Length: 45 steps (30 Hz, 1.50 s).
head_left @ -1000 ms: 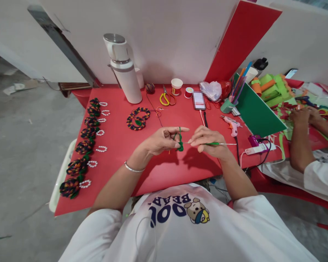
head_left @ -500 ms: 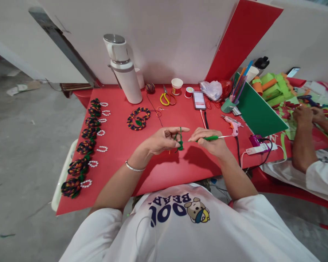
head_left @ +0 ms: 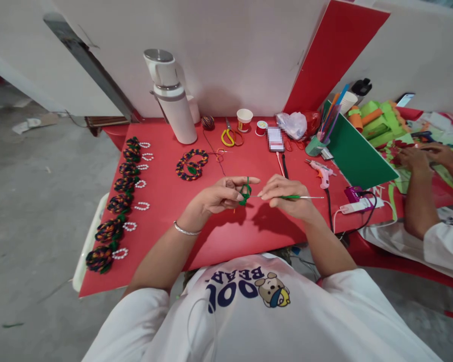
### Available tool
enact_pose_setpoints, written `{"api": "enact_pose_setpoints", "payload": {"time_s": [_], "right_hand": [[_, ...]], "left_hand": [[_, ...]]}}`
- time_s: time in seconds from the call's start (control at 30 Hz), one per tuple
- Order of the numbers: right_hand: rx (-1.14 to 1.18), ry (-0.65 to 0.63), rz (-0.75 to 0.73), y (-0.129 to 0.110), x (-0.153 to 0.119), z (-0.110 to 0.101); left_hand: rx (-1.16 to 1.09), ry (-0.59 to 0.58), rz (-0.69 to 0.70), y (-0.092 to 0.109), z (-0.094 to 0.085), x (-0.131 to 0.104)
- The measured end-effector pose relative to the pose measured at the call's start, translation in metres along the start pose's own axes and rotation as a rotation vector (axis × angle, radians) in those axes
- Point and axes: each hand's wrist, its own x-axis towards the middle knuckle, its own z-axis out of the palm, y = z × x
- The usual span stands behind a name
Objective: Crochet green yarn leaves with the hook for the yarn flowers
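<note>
Hands nearly meet, left pinching green yarn, right gripping a crochet hook.

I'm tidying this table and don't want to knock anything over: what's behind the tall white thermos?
A pale cup peeks out behind the thermos, with the wall beyond. The thermos covers the cup's other side and anything else directly behind it.

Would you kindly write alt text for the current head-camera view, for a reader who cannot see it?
A person's left hand pinches green yarnwork while the right hand holds a thin green-gripped tool above a red table. Multicoloured yarn bundles and white bead loops line its left side; a white flask stands behind.
</note>
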Motion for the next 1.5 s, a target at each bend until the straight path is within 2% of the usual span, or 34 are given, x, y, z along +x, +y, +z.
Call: {"api": "enact_pose_setpoints", "payload": {"time_s": [0.13, 0.23, 0.37, 0.47, 0.53, 0.63, 0.77, 0.97, 1.2, 1.37, 1.5], "right_hand": [[0.130, 0.092, 0.105, 0.005, -0.003, 0.003], [0.164, 0.157, 0.157, 0.011, -0.007, 0.012], [0.069, 0.288, 0.222, 0.016, -0.013, 0.038], [-0.067, 0.449, 0.175, 0.020, -0.018, 0.059], [-0.078, 0.569, 0.150, 0.023, -0.021, 0.069], [-0.013, 0.636, 0.152, 0.028, -0.024, 0.072], [-0.029, 0.608, 0.140, 0.031, -0.026, 0.066], [-0.171, 0.575, 0.168, 0.024, -0.026, 0.064], [-0.418, 0.529, 0.101, 0.018, -0.025, 0.068], [-0.605, 0.640, 0.016, 0.026, -0.024, 0.078], [-0.458, 0.744, -0.118, 0.035, -0.017, 0.082]], "left_hand": [[-0.006, 0.017, 0.012, 0.000, -0.001, 0.001], [0.028, 0.077, 0.065, -0.003, 0.002, 0.003], [0.128, 0.254, 0.260, -0.012, 0.012, 0.012], [0.181, 0.421, 0.411, -0.023, 0.021, 0.020], [0.204, 0.477, 0.466, -0.029, 0.025, 0.023], [0.203, 0.437, 0.462, -0.032, 0.027, 0.023], [0.201, 0.394, 0.442, -0.029, 0.023, 0.020], [0.254, 0.470, 0.485, -0.031, 0.019, 0.022], [0.201, 0.537, 0.534, -0.030, 0.024, 0.027], [0.094, 0.502, 0.527, -0.032, 0.030, 0.030], [-0.054, 0.450, 0.398, -0.026, 0.032, 0.029]]}}
